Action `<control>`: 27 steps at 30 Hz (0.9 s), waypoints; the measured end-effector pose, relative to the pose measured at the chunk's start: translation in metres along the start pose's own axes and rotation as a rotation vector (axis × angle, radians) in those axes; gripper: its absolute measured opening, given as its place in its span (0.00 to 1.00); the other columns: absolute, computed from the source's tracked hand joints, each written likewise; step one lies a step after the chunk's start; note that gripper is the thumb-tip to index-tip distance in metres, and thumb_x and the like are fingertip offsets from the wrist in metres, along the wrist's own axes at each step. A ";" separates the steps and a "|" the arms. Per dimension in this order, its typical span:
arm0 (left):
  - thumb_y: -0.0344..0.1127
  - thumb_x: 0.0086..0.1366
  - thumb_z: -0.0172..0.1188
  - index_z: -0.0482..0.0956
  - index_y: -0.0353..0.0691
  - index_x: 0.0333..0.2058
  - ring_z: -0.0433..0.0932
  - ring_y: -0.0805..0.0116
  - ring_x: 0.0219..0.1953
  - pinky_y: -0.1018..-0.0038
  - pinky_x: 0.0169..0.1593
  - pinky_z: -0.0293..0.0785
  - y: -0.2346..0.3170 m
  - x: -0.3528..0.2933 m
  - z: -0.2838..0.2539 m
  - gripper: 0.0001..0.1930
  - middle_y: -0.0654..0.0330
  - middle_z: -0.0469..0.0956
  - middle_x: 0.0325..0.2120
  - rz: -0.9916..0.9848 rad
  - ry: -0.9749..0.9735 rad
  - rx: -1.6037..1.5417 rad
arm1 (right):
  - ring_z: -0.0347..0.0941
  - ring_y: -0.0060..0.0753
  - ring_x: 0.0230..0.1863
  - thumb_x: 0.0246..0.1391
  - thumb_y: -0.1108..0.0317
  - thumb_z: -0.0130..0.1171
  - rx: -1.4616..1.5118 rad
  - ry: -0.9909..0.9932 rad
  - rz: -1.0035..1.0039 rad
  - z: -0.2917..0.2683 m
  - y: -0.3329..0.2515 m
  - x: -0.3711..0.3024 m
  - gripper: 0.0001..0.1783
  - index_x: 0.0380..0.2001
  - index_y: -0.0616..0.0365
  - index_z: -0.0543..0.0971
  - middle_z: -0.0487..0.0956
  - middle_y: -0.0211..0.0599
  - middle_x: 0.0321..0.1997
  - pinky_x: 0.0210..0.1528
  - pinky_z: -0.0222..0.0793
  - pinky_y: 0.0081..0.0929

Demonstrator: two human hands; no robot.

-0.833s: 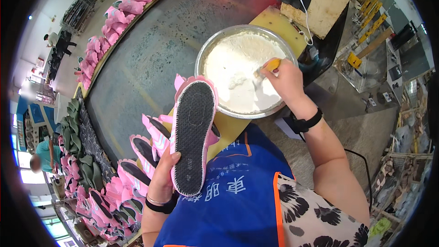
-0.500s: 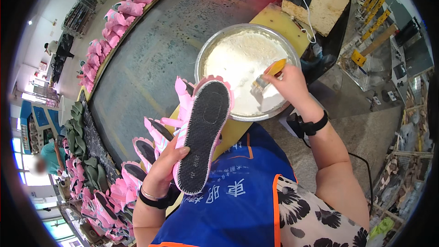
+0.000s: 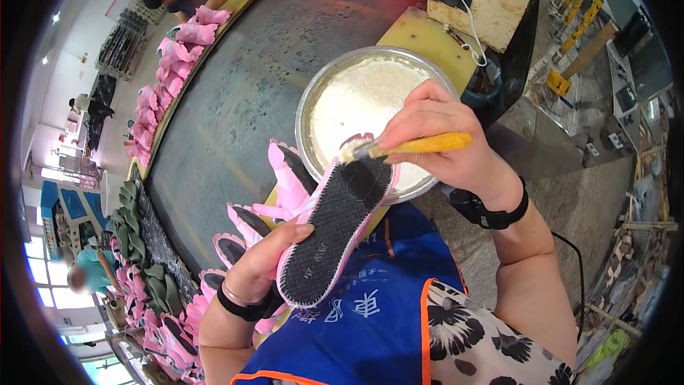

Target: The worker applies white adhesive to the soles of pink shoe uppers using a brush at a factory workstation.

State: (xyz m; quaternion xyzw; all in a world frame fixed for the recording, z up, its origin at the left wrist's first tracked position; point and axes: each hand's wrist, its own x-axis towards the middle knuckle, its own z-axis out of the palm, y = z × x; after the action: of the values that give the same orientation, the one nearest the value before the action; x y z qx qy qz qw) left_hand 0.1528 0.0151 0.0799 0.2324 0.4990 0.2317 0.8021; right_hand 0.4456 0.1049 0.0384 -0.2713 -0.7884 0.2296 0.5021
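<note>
My left hand (image 3: 269, 258) grips a pink shoe upper (image 3: 333, 221) by its side, its black stitched bottom turned up toward me. In my right hand (image 3: 445, 135) is a paintbrush (image 3: 427, 144) with a yellow handle. The bristles touch the far end of the black bottom, at its stitched edge. Just behind the shoe upper stands a round metal basin (image 3: 305, 110) of creamy white paste (image 3: 356, 96), partly hidden by my right hand. More pink shoe uppers (image 3: 288, 182) lean beside my left hand, black bottoms showing.
A grey conveyor belt (image 3: 242, 78) runs away beyond the basin, with pink shoe uppers (image 3: 167, 64) lined along its left edge. Green shoe pieces (image 3: 128, 224) lie at left. One person (image 3: 189, 0) is at the far left, another (image 3: 96, 267) at left. A black cable (image 3: 573, 264) hangs at right.
My right hand has brought the paintbrush from the basin's paste to the far end of the black bottom. The shoe upper has tilted, its far end swinging right.
</note>
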 end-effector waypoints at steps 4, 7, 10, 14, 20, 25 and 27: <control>0.42 0.69 0.49 0.64 0.27 0.64 0.77 0.68 0.56 0.76 0.60 0.72 0.000 0.004 0.000 0.31 0.50 0.75 0.57 -0.020 -0.029 0.026 | 0.73 0.30 0.39 0.46 0.69 0.73 0.081 -0.075 -0.017 0.004 0.009 -0.005 0.08 0.32 0.51 0.85 0.84 0.25 0.35 0.46 0.67 0.28; 0.43 0.69 0.50 0.64 0.26 0.64 0.78 0.66 0.55 0.74 0.60 0.73 -0.003 0.005 -0.011 0.31 0.48 0.76 0.57 -0.066 -0.042 -0.049 | 0.72 0.33 0.40 0.46 0.69 0.72 0.062 -0.063 0.069 0.005 0.025 -0.008 0.08 0.32 0.51 0.85 0.83 0.25 0.34 0.47 0.67 0.29; 0.43 0.69 0.50 0.65 0.25 0.63 0.79 0.64 0.55 0.72 0.60 0.73 -0.011 0.000 -0.022 0.31 0.47 0.75 0.57 -0.021 -0.066 -0.123 | 0.72 0.34 0.41 0.46 0.70 0.72 0.005 0.004 0.179 0.002 0.032 -0.012 0.08 0.32 0.51 0.85 0.83 0.26 0.33 0.47 0.68 0.31; 0.42 0.69 0.50 0.65 0.25 0.62 0.79 0.63 0.55 0.71 0.60 0.73 -0.020 -0.006 -0.029 0.30 0.47 0.76 0.57 -0.018 -0.011 -0.169 | 0.72 0.33 0.40 0.46 0.71 0.72 0.047 0.060 0.189 0.005 0.022 -0.014 0.08 0.33 0.51 0.85 0.83 0.27 0.34 0.47 0.68 0.29; 0.41 0.69 0.50 0.60 0.25 0.66 0.76 0.63 0.59 0.71 0.63 0.70 -0.023 -0.012 -0.030 0.32 0.47 0.72 0.60 -0.022 -0.062 -0.132 | 0.72 0.34 0.39 0.46 0.71 0.72 0.119 0.018 0.133 0.021 0.014 -0.011 0.09 0.33 0.54 0.85 0.83 0.29 0.34 0.45 0.68 0.31; 0.44 0.65 0.56 0.55 0.26 0.68 0.70 0.62 0.64 0.71 0.67 0.63 -0.025 -0.013 -0.036 0.39 0.48 0.68 0.64 0.094 -0.085 -0.042 | 0.74 0.36 0.38 0.48 0.73 0.71 0.002 0.144 0.252 0.022 0.013 -0.014 0.07 0.32 0.56 0.83 0.83 0.34 0.33 0.44 0.68 0.31; 0.45 0.63 0.57 0.55 0.25 0.68 0.70 0.61 0.64 0.70 0.67 0.63 -0.025 -0.012 -0.035 0.41 0.48 0.67 0.64 0.114 -0.079 -0.003 | 0.74 0.36 0.37 0.50 0.73 0.70 0.054 0.231 0.218 0.027 0.008 -0.017 0.07 0.32 0.58 0.82 0.81 0.35 0.30 0.43 0.68 0.30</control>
State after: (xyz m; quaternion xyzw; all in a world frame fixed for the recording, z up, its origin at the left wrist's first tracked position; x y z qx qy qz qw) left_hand 0.1196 -0.0070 0.0593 0.2680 0.4527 0.2685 0.8069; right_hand 0.4286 0.0969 0.0117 -0.3663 -0.6848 0.2713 0.5686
